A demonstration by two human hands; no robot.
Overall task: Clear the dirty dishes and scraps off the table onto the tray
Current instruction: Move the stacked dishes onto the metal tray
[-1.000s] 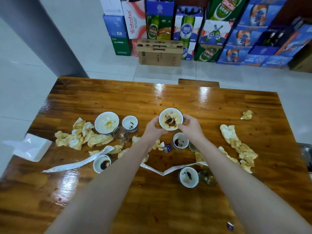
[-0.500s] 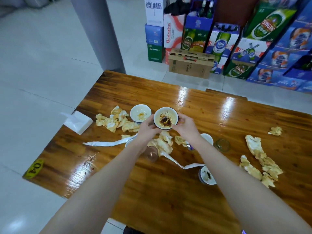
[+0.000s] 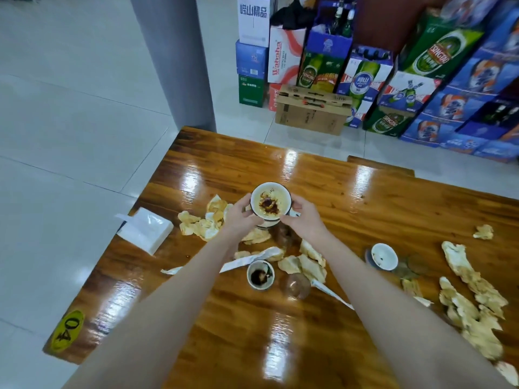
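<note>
A white dirty bowl [image 3: 270,202] with dark sauce and food remains is held between both hands above another bowl [image 3: 265,222], whose rim shows just under it. My left hand [image 3: 241,214] grips its left side and my right hand [image 3: 303,217] grips its right side. A small cup with dark sauce [image 3: 260,275] stands nearer to me, and another small white cup [image 3: 384,256] stands to the right. Pale food scraps [image 3: 200,224] lie left of the bowl, with more scraps [image 3: 471,299] at the right. No tray is in view.
The wooden table [image 3: 309,332] also carries a white tissue pack [image 3: 146,230] at its left edge, clear glasses [image 3: 295,285], and long white paper strips [image 3: 252,259]. A grey pillar [image 3: 174,60] and stacked drink cartons [image 3: 365,74] stand beyond the table.
Both hands carried the dirty bowl to the left and now hold it over the other bowl beside the left scrap pile. The view swung left as well.
</note>
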